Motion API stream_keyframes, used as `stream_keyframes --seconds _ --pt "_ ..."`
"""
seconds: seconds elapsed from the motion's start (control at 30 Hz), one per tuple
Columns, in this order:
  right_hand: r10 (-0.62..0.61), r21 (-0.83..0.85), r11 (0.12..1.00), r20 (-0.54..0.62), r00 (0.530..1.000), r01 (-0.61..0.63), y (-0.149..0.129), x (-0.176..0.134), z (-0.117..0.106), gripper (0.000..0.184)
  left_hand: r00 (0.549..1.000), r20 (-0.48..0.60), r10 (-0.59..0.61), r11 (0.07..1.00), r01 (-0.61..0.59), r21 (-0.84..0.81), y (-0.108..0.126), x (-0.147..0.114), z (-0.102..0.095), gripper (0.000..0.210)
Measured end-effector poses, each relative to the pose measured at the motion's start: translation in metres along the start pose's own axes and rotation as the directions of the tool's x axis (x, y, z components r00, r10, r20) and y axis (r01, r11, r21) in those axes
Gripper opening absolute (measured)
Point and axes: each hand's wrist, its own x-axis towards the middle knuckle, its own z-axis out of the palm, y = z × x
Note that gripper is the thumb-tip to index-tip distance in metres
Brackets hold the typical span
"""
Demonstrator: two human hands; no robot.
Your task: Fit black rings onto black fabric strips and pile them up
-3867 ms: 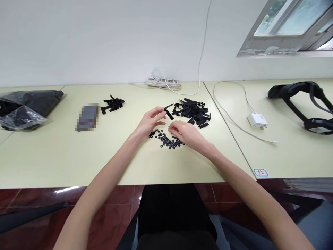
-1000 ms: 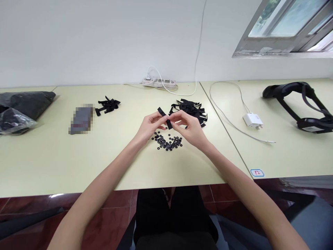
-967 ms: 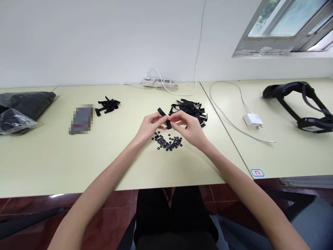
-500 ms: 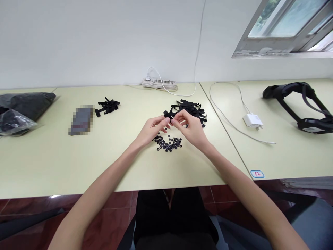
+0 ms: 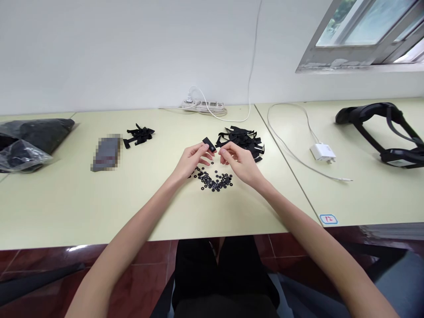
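Observation:
My left hand pinches a short black fabric strip between thumb and fingers. The strip tilts up to the left, and a small round piece shows on it near the lower end. Just right of that end is my right hand, its fingers curled and the thumb against the forefinger; whatever they pinch, if anything, is hidden. Below both hands lies a loose spread of small black ring-shaped discs. A pile of black fabric strips sits right behind my right hand.
A smaller heap of black strips and a blurred-out grey object lie to the left, near a dark plastic bag. A power strip stands by the wall. Rightward are a white charger with cable and a black headset.
My hands have parted slightly. The strip, earlier between both hands' fingers, now stays in my left hand, turned so its flat face and round piece show.

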Motion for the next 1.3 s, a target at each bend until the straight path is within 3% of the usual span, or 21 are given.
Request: stream_keyframes --seconds 0.3,0.43,0.63,0.7,0.8,0.87,0.93,1.03,1.3 --pt "-0.042 -0.069 0.997 -0.019 0.999 0.040 0.002 0.000 0.000 0.023 0.983 0.184 0.027 0.989 -0.053 0.138 -0.005 0.000 0.000 0.038" --pt "-0.061 -0.094 0.994 -0.012 0.998 0.059 0.005 0.001 0.001 0.023 0.983 0.183 0.032 0.981 -0.066 0.184 -0.004 -0.002 0.001 0.036" --pt "0.005 -0.080 0.997 0.011 1.000 -0.004 0.004 0.000 0.002 0.025 0.990 0.143 0.015 0.987 -0.038 0.155 -0.006 0.002 -0.001 0.042" --pt "0.007 -0.090 0.996 0.019 1.000 -0.005 0.004 0.000 0.001 0.026 0.998 0.060 -0.002 0.996 -0.003 0.091 -0.006 0.007 -0.009 0.045" --pt "0.006 -0.140 0.990 0.045 0.999 0.000 0.006 0.000 0.000 0.026 0.975 -0.220 -0.038 0.998 0.026 -0.056 -0.007 0.019 -0.033 0.046" --pt "0.016 -0.198 0.980 0.077 0.997 -0.001 0.006 0.000 0.000 0.026 0.894 -0.439 -0.089 0.991 0.034 -0.130 -0.007 0.025 -0.055 0.041" --pt "0.028 -0.282 0.959 0.112 0.993 0.005 0.005 -0.001 0.000 0.024 0.802 -0.577 -0.152 0.981 0.053 -0.185 -0.007 0.029 -0.077 0.034" --pt "0.037 -0.389 0.921 0.161 0.986 0.029 0.003 -0.003 0.001 0.023 0.740 -0.653 -0.160 0.980 0.039 -0.196 -0.008 0.031 -0.102 0.028" --pt "0.003 -0.443 0.892 0.203 0.979 0.089 0.008 -0.004 0.003 0.021 0.684 -0.727 -0.056 0.998 0.022 -0.056 -0.023 0.034 -0.134 0.033"
